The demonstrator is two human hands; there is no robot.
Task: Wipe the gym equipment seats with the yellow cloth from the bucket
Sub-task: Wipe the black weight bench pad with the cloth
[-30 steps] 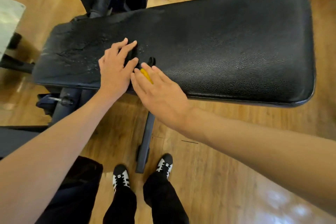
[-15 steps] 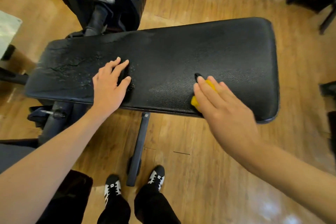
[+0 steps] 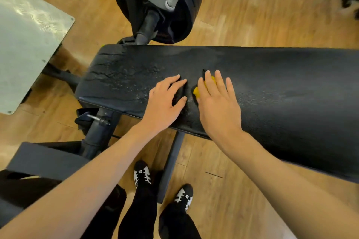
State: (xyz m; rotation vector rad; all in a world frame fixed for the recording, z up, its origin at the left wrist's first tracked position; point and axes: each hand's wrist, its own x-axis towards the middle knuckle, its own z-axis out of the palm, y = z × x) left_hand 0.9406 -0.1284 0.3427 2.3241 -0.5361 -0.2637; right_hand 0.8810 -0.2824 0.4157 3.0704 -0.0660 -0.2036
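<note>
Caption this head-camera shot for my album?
Right hand presses the yellow cloth onto the black bench pad; left hand rests flat beside it.

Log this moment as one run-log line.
step: wiping bench pad | right hand: flat on yellow cloth, pressing it to pad | left hand: flat on pad, beside cloth

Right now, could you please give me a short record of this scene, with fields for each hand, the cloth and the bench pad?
left hand: flat on the bench pad, fingers spread, holds nothing
right hand: straight fingers pressing the yellow cloth onto the pad
yellow cloth: mostly hidden under the right hand, close beside the left hand
bench pad: black, cracked at the end near the weight plates
</note>
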